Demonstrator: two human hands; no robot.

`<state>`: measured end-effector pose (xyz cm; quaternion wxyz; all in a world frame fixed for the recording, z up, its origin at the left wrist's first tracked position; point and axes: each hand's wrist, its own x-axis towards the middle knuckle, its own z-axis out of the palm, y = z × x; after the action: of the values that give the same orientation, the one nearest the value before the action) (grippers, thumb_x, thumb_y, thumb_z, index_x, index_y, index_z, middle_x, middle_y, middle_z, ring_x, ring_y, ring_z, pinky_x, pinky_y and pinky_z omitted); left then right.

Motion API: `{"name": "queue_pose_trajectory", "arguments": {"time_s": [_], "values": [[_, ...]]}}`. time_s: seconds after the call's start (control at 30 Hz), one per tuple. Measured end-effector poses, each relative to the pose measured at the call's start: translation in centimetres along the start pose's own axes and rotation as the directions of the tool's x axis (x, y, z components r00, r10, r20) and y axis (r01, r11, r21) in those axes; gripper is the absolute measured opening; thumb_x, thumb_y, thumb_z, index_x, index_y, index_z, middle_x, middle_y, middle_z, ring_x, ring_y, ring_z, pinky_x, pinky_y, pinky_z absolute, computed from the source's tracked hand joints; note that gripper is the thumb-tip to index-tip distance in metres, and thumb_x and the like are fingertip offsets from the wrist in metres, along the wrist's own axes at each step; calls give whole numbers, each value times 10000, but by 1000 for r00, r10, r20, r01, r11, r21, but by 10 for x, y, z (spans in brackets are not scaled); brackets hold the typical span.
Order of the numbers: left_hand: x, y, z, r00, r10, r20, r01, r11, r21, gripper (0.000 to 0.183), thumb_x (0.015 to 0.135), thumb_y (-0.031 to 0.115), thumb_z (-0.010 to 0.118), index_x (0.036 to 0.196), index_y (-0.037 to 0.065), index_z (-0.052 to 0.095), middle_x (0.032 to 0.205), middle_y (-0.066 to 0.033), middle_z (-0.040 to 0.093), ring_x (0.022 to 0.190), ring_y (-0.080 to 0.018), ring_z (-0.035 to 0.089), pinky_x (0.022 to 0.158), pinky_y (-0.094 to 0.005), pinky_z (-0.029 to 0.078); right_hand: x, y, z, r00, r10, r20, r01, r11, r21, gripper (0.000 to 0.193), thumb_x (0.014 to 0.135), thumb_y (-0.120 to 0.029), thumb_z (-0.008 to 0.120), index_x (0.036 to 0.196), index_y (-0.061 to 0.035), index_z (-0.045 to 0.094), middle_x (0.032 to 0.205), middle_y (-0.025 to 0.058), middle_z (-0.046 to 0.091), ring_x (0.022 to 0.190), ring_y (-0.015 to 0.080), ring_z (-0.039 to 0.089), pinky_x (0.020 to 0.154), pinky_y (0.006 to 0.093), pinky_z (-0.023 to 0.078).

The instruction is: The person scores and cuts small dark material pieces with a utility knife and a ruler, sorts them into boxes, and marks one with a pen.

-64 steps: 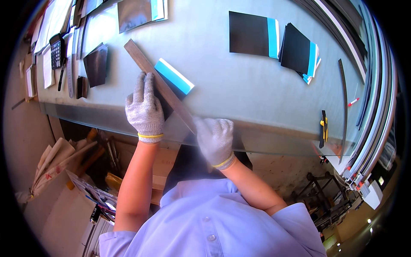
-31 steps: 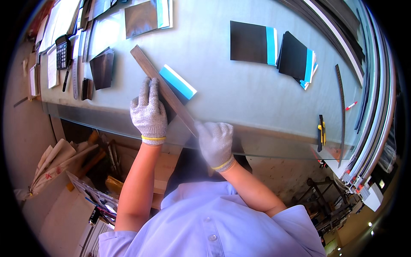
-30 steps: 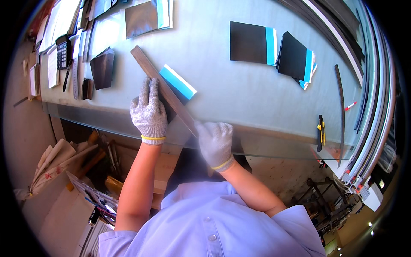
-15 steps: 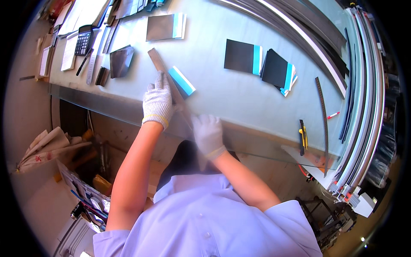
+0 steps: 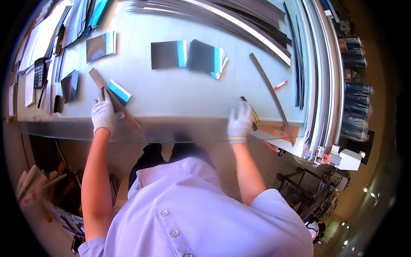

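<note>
Strip (image 5: 115,101) already across sheet (image 5: 120,91), near surface's (image 5: 180,98) front edge; left hand (image 5: 103,114) flat, unclamped; right hand (image 5: 240,122) at cutter (image 5: 256,116), grip unclear.

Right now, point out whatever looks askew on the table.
The rightmost stack of blue-banded black sheets looks askew: its edges fan out unevenly, unlike the neater black pile beside it. I see no spill.

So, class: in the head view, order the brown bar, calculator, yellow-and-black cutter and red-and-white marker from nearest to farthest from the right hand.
1. Yellow-and-black cutter, right at the right hand.
2. Red-and-white marker, farther right.
3. Brown bar, leftward, at the left hand.
4. Calculator, far left.
</note>
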<state>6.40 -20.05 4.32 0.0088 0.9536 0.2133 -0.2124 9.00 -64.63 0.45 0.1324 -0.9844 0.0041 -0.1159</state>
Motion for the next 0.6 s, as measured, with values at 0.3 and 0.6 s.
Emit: {"name": "queue_pose_trajectory", "arguments": {"time_s": [0.3, 0.6], "values": [[0, -6, 2, 999, 13, -50, -13, 1000, 6, 1174, 602, 293, 941, 1530, -45, 308, 1581, -174, 383, 1251, -392, 549, 1055, -417, 470, 22, 68, -34, 879, 287, 381, -169, 934, -315, 428, 788, -229, 803, 1138, -23, 665, 1084, 219, 637, 1018, 418, 629, 884, 495, 517], [1, -12, 21, 994, -7, -108, 7, 1000, -4, 1222, 588, 364, 938, 1552, -9, 286, 1613, -142, 334, 1188, -352, 581, 994, -414, 505, 22, -206, 18, 881, -249, 403, -8, 842, 539, 448, 866, -88, 658, 1306, -35, 588, 957, 284, 682, 928, 463, 679, 797, 499, 522]]}}
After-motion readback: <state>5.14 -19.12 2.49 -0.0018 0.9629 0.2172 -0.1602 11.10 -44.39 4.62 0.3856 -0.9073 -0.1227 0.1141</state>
